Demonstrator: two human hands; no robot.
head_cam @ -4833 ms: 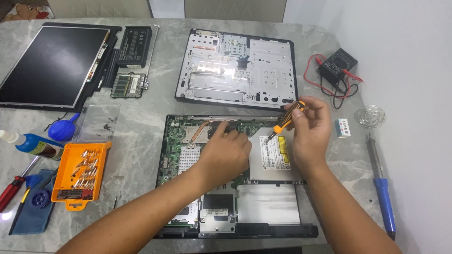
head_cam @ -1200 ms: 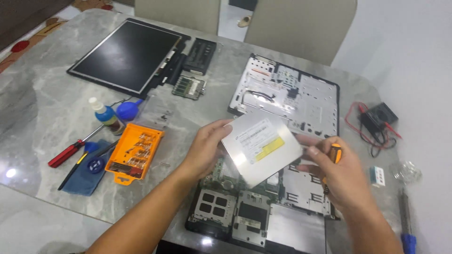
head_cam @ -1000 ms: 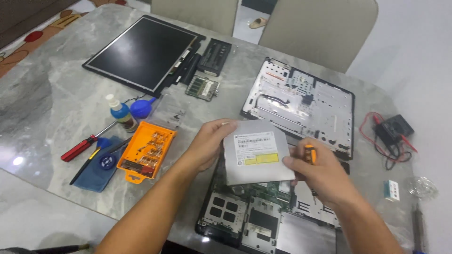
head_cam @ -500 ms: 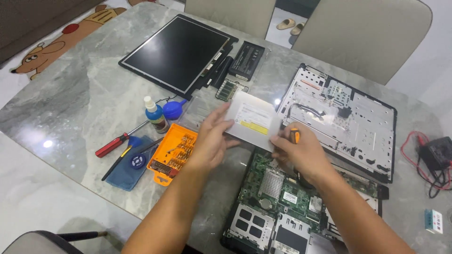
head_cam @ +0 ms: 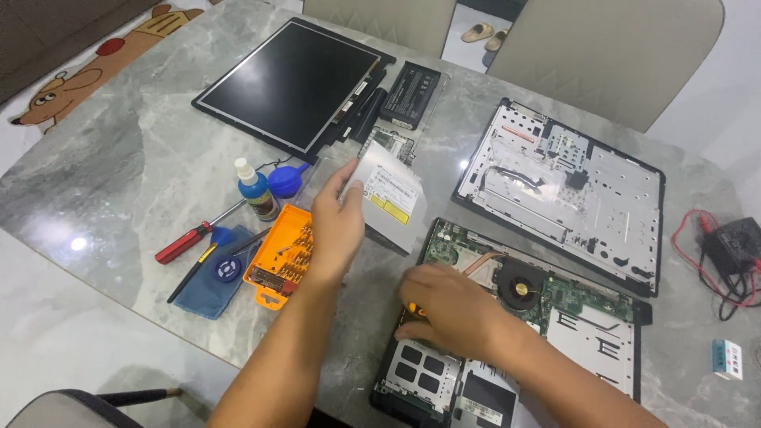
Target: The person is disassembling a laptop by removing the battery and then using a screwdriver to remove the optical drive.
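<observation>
Left hand [head_cam: 337, 226] holds a flat silver optical drive with a white and yellow label [head_cam: 386, 196], thumb on its near edge and fingers behind it. The drive is lifted clear of the grey marble table [head_cam: 119, 150] and tilted, label side facing the camera. It sits above the bare patch of table between the orange screwdriver-bit case [head_cam: 279, 255] and the opened laptop base with exposed green circuit board [head_cam: 515, 317].

Right hand [head_cam: 450, 307] rests palm down on the left part of the laptop base, fingers curled loosely together over a small orange-handled tool [head_cam: 414, 309] (only a sliver of orange shows under the hand; whether the grip is closed cannot be told). A round black cooling fan [head_cam: 521, 284] lies just beside this hand.

Elsewhere: a black flat display panel [head_cam: 289, 83] and a black battery pack [head_cam: 411, 93] at the far edge, a silver laptop cover frame [head_cam: 563, 186] to the right, a red-handled screwdriver [head_cam: 186, 241], a small bottle with blue label [head_cam: 257, 190], a blue air-blower bulb [head_cam: 284, 180].
</observation>
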